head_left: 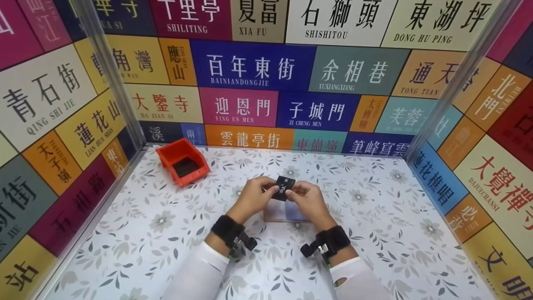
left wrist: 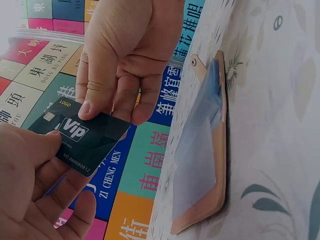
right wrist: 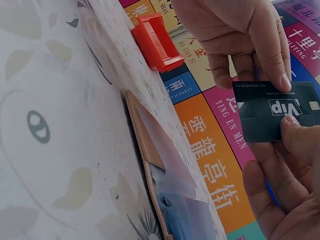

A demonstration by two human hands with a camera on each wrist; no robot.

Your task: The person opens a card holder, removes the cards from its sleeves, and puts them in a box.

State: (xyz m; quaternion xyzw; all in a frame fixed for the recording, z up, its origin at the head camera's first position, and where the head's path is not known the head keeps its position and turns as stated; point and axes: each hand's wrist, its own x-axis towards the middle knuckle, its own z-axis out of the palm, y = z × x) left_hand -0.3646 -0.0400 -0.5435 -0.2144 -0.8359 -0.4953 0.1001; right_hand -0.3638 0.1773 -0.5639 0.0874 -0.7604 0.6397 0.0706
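Note:
A black VIP card (head_left: 285, 187) is held up between both hands over the table. My left hand (head_left: 255, 194) pinches one end of it between thumb and fingers. At the other end my right hand (head_left: 310, 201) pinches it too, thumb lying on the printed face. The word "Vip", a chip and a number line show on the card (left wrist: 75, 134) in the left wrist view. Below the hands lies an opened card holder (left wrist: 218, 165) with a tan cover and clear plastic sleeves (left wrist: 195, 165). In the head view the hands partly cover this holder.
A red plastic bin (head_left: 183, 161) stands at the back left of the table, with something flat and black (head_left: 186, 166) inside. Walls printed with coloured street-name signs (head_left: 254, 64) enclose the flower-patterned tabletop (head_left: 166, 250) at the back and both sides.

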